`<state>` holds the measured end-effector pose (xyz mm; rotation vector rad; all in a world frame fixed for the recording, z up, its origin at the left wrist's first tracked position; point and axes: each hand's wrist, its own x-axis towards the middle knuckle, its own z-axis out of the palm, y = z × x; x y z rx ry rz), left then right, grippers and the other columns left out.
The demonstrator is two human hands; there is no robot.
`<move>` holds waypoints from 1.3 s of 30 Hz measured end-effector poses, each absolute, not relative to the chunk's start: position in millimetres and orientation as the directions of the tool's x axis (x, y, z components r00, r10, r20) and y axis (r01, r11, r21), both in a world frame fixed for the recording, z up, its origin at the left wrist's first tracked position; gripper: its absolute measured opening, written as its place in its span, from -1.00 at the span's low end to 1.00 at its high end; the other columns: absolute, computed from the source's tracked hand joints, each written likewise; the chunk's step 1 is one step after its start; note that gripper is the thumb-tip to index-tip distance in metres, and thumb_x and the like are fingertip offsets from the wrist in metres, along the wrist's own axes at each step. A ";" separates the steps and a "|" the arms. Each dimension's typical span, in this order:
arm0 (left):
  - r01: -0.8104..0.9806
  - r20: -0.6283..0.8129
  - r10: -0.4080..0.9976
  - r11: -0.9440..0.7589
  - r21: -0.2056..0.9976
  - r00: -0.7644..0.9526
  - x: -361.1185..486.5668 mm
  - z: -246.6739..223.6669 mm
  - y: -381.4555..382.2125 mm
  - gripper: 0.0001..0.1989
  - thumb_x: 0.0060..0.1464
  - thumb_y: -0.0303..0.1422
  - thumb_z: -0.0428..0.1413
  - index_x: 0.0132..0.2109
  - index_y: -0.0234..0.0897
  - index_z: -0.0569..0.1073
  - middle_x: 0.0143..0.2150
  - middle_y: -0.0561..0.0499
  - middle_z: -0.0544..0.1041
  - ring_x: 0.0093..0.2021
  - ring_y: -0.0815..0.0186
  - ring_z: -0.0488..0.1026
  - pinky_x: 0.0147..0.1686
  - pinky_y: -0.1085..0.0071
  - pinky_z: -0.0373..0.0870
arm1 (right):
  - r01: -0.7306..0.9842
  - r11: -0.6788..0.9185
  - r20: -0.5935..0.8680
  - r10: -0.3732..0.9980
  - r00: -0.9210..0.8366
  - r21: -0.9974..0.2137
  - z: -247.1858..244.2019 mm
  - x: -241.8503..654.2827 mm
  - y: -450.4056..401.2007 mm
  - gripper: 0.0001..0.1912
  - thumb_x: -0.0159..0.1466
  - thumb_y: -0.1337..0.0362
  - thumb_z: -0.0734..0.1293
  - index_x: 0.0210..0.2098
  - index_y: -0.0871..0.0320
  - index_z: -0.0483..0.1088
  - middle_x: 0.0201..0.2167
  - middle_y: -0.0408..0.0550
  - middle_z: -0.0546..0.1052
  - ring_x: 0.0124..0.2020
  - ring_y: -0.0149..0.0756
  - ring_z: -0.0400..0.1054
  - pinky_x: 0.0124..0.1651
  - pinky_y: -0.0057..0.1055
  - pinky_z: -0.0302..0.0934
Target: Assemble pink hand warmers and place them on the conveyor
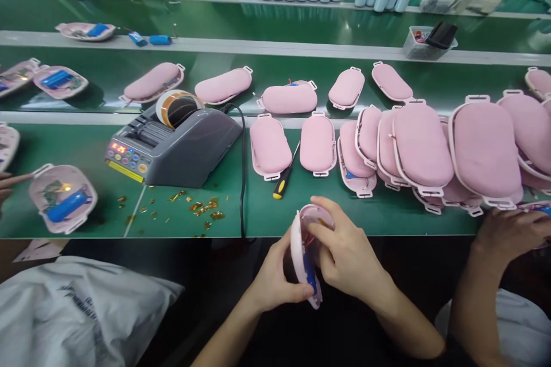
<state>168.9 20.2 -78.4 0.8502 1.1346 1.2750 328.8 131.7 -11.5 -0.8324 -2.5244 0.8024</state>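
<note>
Just off the front edge of the green bench, I hold a pink oval plastic case (297,243), tilted nearly on edge with its two shells partly apart. A blue battery (309,269) and a red wire show inside. My left hand (275,278) grips the case from the left, its thumb across the lower end near the battery. My right hand (346,252) is at the upper right, fingers closed around the rim and reaching into the gap. What those fingertips touch inside is partly hidden.
A grey tape dispenser (185,143) stands left, with amber tape scraps (206,206) before it. A yellow-black screwdriver (282,182) lies between pink cases. Stacked cases (424,143) fill the right. Co-workers' hands are at both sides: one hand (501,235) right, another touching an open case (64,169) left.
</note>
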 end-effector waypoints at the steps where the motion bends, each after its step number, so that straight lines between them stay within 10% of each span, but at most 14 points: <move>1: -0.302 -0.169 0.983 0.140 0.943 -0.072 169.0 -81.4 19.2 0.00 -0.27 0.11 0.53 0.33 -0.03 0.46 0.17 0.01 0.64 0.19 -0.18 0.58 0.25 0.02 0.50 | 0.376 0.680 0.182 0.600 -0.779 -0.630 -12.2 329.2 131.2 -0.63 0.27 0.51 0.29 -0.01 0.10 0.55 0.40 0.14 0.36 0.29 0.03 0.44 0.12 -0.08 0.59; 8: -0.341 -0.264 0.953 0.202 0.918 -0.146 168.3 -85.0 16.0 0.01 -0.39 0.23 0.51 0.19 -0.18 0.56 -0.04 -0.05 0.73 -0.05 -0.13 0.69 -0.04 0.04 0.61 | 0.085 0.706 0.461 0.543 -0.702 -0.703 -32.7 331.4 126.4 -0.16 0.34 0.54 0.24 0.55 0.23 -0.04 0.43 0.29 0.34 0.45 -0.08 0.28 0.42 -0.03 0.37; 39: -0.148 -0.195 0.928 0.155 0.977 -0.317 182.9 -92.1 12.4 0.02 -0.41 0.35 0.42 0.14 -0.17 0.56 -0.08 0.01 0.74 -0.09 -0.12 0.70 -0.09 0.01 0.56 | 0.191 0.778 0.524 0.560 -0.642 -0.599 -39.4 321.6 112.1 -0.23 0.25 0.56 0.25 0.45 0.27 0.24 0.36 0.17 0.46 0.25 -0.04 0.46 0.16 -0.12 0.57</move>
